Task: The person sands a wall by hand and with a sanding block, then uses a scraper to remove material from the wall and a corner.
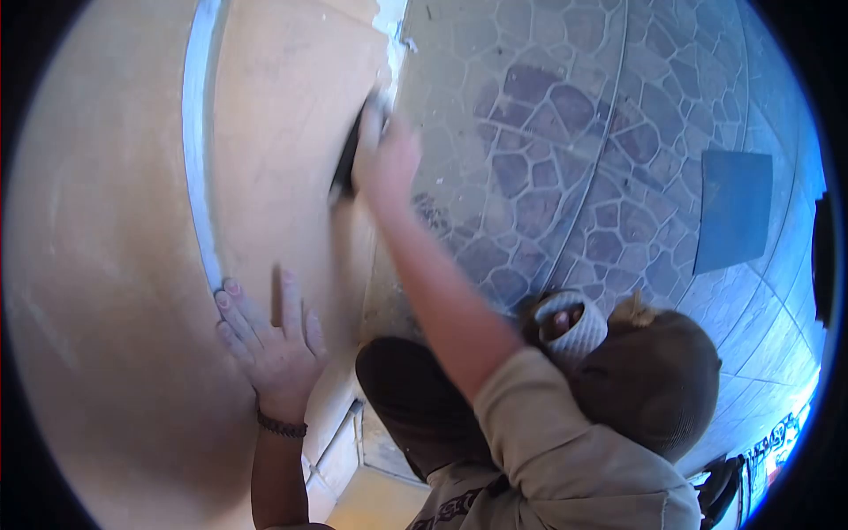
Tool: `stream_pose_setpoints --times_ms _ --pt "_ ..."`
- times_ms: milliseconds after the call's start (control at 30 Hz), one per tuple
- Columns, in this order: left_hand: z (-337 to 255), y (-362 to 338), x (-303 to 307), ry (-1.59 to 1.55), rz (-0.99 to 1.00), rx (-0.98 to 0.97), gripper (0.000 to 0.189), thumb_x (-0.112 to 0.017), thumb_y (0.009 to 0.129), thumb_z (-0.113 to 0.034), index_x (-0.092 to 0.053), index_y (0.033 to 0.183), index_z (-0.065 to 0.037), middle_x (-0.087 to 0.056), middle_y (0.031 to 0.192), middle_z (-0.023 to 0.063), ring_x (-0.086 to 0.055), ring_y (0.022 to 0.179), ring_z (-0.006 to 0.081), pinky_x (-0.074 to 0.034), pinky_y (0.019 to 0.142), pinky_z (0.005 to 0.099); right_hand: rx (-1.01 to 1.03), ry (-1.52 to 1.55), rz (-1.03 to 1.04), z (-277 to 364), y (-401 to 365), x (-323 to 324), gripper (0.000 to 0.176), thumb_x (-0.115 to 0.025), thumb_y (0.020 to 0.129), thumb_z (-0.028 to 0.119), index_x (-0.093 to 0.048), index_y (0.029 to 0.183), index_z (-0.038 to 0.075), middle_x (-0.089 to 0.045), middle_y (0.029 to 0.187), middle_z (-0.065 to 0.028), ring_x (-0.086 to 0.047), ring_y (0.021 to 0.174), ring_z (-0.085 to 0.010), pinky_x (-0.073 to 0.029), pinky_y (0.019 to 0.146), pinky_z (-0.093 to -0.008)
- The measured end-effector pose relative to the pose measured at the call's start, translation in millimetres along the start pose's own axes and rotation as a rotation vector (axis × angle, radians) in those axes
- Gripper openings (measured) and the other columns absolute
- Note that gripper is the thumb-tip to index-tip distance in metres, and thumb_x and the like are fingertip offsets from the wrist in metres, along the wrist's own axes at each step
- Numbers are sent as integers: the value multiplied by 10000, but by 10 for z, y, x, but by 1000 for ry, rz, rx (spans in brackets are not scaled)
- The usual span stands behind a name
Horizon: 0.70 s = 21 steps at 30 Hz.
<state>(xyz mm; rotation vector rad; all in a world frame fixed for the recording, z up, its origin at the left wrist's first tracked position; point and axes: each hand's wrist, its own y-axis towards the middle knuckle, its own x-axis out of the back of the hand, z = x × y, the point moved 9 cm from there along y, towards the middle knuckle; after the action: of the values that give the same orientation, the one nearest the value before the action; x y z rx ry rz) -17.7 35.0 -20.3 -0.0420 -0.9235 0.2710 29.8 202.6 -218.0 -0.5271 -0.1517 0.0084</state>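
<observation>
Your right hand (386, 168) grasps a black block (350, 159), the fingers bent over its back and softened by blur, so their exact placing cannot be told. The block is dark, narrow and straight-edged, and it sits against the wall (283, 115), low down, just beside the edge where the wall meets the floor (565, 203). Its long axis runs up the view with a slight lean to the right, roughly along that edge; the upper end points toward a rough white patch (389, 22) at the border, the lower end back toward your knee.

Your left hand (281, 353) is released and empty, palm to the wall, fingers spread and pointing up the view, with pale dust on the fingertips. A dark braided bracelet (282, 426) circles that wrist. The fingertips lie just beside the lower end of a smooth, pale strip (200, 132) that curves up the wall.

The wall is tan, matte and faintly blotchy. The floor has a cracked-stone pattern, irregular grey and purplish shapes between pale lines, dusty near the wall. A flat, four-sided blue-grey sheet (733, 210) lies on it, well apart from your hands. Dark, fine-ribbed cloth covers your knees (654, 384), and toes show under a white textured sandal strap (583, 334).
</observation>
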Motion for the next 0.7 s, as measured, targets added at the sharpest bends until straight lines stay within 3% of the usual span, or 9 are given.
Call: stream_pose_setpoints --times_ms 67,167,300,467,600,700 --pt "-42 56 -5 -13 25 -67 592 -545 912 -363 -424 1436 -114 -239 1504 318 -233 1385 506 -197 1089 639 -109 99 20 -77 -498 -19 393 -510 970 259 -548 1284 25 -565 1057 -300 -520 1022 -428 -416 928 -453" --pt "-2 38 64 -166 68 -165 607 -546 901 -367 -438 1419 -70 -221 1493 349 -236 1378 516 -205 1097 628 90 192 -200 15 -308 -12 386 -527 968 222 -531 1303 30 -541 1024 -266 -525 970 -391 -431 882 -421" --pt "-18 18 43 -149 23 -281 633 -549 878 -377 -468 1378 3 -213 1490 355 -228 1377 521 -201 1111 609 -76 117 -150 -22 137 -45 435 -533 966 227 -488 1348 23 -519 921 -239 -518 855 -364 -431 808 -423" --pt "23 -27 148 -360 -52 -229 633 -544 860 -454 -533 1326 -25 -287 1466 331 -237 1387 500 -196 1109 622 63 15 -135 43 -202 -46 483 -548 951 242 -482 1337 -40 -515 885 -239 -514 809 -350 -432 772 -424" --pt "-28 36 177 -378 -27 -302 646 -539 849 -494 -554 1294 -27 -332 1460 302 -252 1391 482 -152 1112 639 92 -103 -87 162 160 -133 484 -548 940 221 -486 1325 -66 -496 848 -231 -509 785 -338 -425 724 -423" --pt "-40 47 169 -398 23 -302 636 -532 850 -504 -565 1279 -36 -359 1451 293 -268 1390 472 -105 1117 645 102 -1 -116 198 79 -31 470 -537 936 197 -489 1311 -83 -485 839 -238 -504 766 -346 -424 704 -427"
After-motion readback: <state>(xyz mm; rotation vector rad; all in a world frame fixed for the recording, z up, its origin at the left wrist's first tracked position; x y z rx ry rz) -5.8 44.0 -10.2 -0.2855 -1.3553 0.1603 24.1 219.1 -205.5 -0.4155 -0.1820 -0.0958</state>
